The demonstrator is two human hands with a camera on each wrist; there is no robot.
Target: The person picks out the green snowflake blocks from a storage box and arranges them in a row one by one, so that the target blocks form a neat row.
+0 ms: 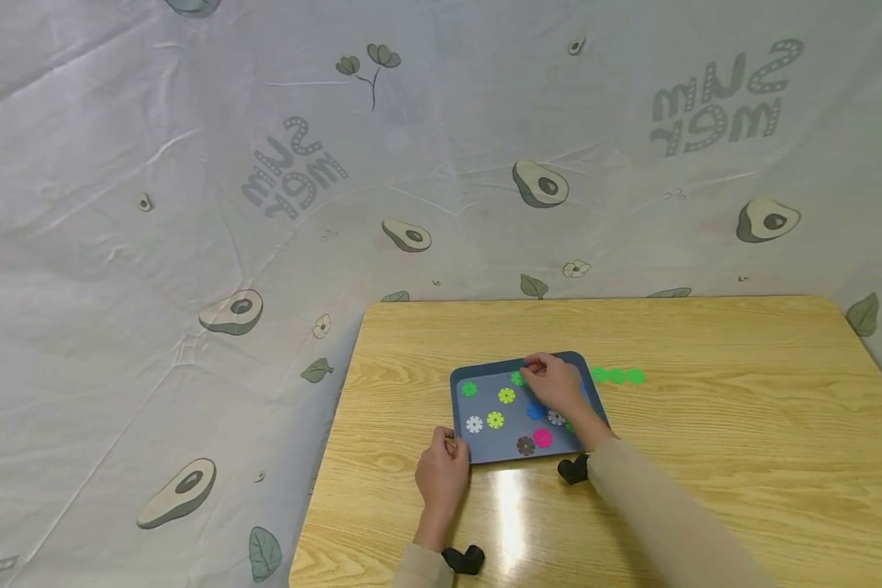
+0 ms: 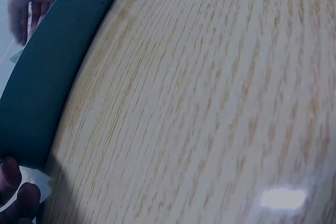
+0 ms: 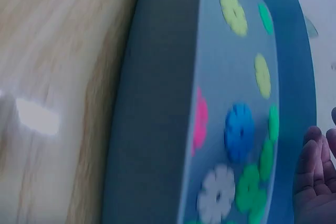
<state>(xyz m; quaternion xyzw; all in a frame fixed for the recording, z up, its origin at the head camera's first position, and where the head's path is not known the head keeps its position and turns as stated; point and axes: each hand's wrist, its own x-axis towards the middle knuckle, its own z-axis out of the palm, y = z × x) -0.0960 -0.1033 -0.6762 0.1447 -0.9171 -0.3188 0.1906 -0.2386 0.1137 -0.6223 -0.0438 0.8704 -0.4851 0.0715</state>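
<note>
Right grip (image 1: pixel 554 384) beyond left grip (image 1: pixel 443 471)

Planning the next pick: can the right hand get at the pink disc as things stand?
Probably yes. The right hand is already over the tray, and nothing lies on top of the pink disc; the brown disc close beside it might get nudged.

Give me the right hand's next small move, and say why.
Probably pinch the green notched disc beside its fingertips: the right hand is over the far side of the tray, no disc shows in its grasp, and three green discs lie in a row on the table. The left hand holds the tray's near left corner, which should steady it.
</note>
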